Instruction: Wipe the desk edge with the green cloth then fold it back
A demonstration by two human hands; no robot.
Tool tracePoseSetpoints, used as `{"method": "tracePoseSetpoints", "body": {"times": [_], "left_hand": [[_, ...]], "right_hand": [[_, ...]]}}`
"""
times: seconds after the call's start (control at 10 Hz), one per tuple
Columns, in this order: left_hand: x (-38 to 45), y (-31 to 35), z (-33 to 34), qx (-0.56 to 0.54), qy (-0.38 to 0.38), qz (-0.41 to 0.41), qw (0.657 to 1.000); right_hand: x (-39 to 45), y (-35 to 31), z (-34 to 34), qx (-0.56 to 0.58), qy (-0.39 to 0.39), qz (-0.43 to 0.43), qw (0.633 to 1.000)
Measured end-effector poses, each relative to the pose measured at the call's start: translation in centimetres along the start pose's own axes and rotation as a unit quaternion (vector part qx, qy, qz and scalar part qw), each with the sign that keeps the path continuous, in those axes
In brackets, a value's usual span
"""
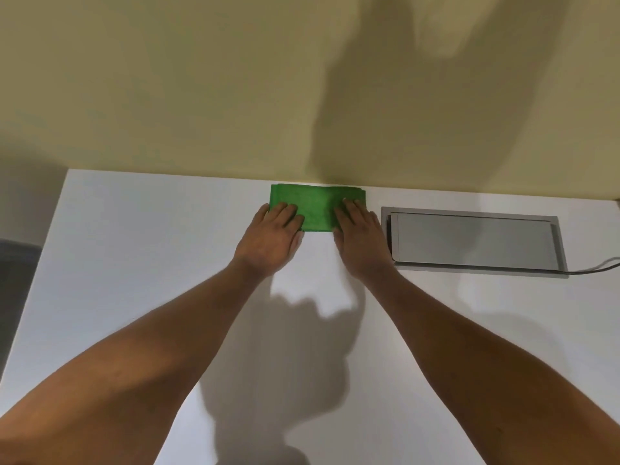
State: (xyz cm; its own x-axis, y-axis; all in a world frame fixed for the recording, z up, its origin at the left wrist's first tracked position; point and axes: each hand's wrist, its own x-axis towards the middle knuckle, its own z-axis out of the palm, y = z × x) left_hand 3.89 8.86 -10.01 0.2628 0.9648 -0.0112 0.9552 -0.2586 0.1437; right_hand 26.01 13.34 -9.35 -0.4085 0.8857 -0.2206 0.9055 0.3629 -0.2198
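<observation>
A: What is closest to the camera?

B: Two bare forearms, coming in from the bottom corners and converging over the white desk (134, 263). Their shadows fall on the desk top between them.

A: And the hands?

B: The left hand (273, 238) lies palm down, its fingers laid flat together over the near left part of the green cloth (317, 208). The right hand (360, 241) does the same on the near right part. Neither pinches or clutches the fabric; both press flat on top of it, fingers extended and close together, thumbs toward each other at the cloth's near edge.

A: How does the cloth lie?

B: It is folded into a flat rectangle, long side running left to right, with layered edges showing at its far right corner. It sits at the far edge of the desk, close against the yellowish wall (201, 95).

A: Anything beside it?

B: To the right, just beside the right hand, a grey rectangular hatch (476, 241) is set into the desk, and a grey cable (600, 266) runs out from its near right corner to the frame edge

A: And beyond?

B: Only the wall, carrying a large soft shadow
</observation>
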Motion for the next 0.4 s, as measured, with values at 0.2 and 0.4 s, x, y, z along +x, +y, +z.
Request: {"method": "tracePoseSetpoints", "body": {"times": [0.2,0.4], "left_hand": [[-0.1,0.9,-2.6,0.021,-0.086,-0.006,0.996],[-2.1,1.8,-7.3,0.058,0.028,-0.028,0.998]], "right_hand": [[-0.6,-1.1,-2.4,0.029,0.026,0.001,0.999],[-2.4,-4.7,-6.7,0.06,0.132,-0.037,0.989]]}}
